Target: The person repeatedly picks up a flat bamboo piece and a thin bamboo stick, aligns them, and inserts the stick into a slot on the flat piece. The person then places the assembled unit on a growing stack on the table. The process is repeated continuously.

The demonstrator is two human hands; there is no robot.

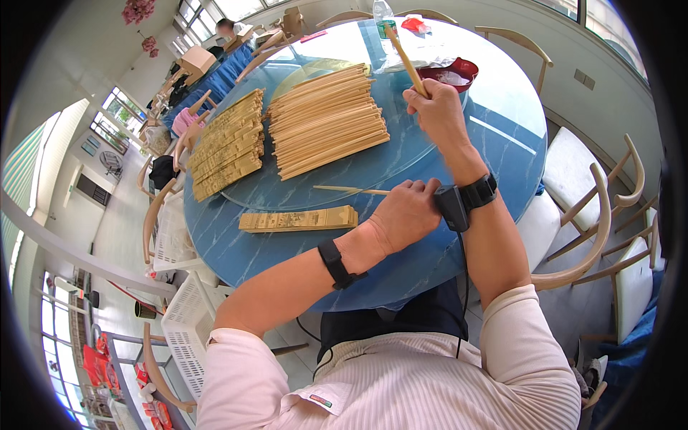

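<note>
My right hand (438, 115) is raised over the round table's right side. It is closed around light wooden chopsticks (405, 59) that point up and away; their exact number is hard to see. My left hand (405, 215) is low over the table near its front edge, fingers curled. A thin tapered chopstick (350, 190) sticks out leftward from this hand, its other end hidden by the fingers. Left of it lies a small stack of printed gold-brown paper sleeves (297, 219). Farther off are a wide pile of bare chopsticks (326, 122) and a larger pile of sleeves (229, 147).
The blue marbled table (236, 265) carries a glass turntable. A dark red bowl (459, 72) with clear plastic in it sits beyond my right hand, near a water bottle (383, 16). Wooden chairs (584, 215) ring the table; white plastic crates (188, 333) stand at left.
</note>
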